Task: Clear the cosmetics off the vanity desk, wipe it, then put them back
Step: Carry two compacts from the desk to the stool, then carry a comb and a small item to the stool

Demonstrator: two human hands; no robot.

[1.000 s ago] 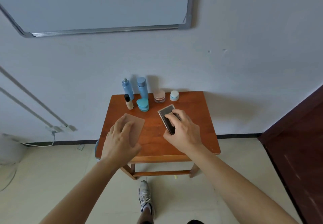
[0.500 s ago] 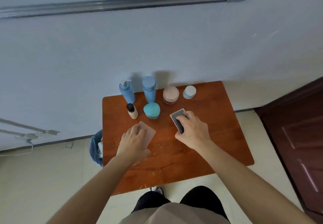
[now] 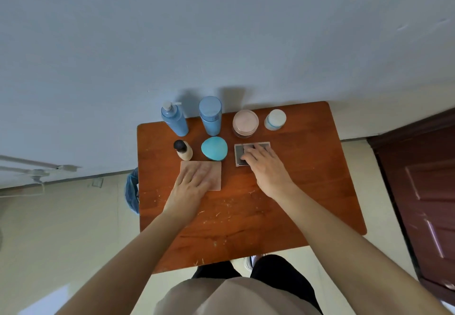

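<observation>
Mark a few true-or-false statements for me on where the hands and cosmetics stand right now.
1. The left hand lies flat on the pink pad. True.
2. The right hand holds the pump bottle. False: its fingers rest on the grey case, and the pump bottle stands alone at the back left.
3. Four containers stand in the back row. True: the pump bottle, the blue bottle, the pink jar and the white jar.
4. The teal compact lies to the right of the grey case. False: the teal compact lies to its left, next to the small black-capped bottle.
</observation>
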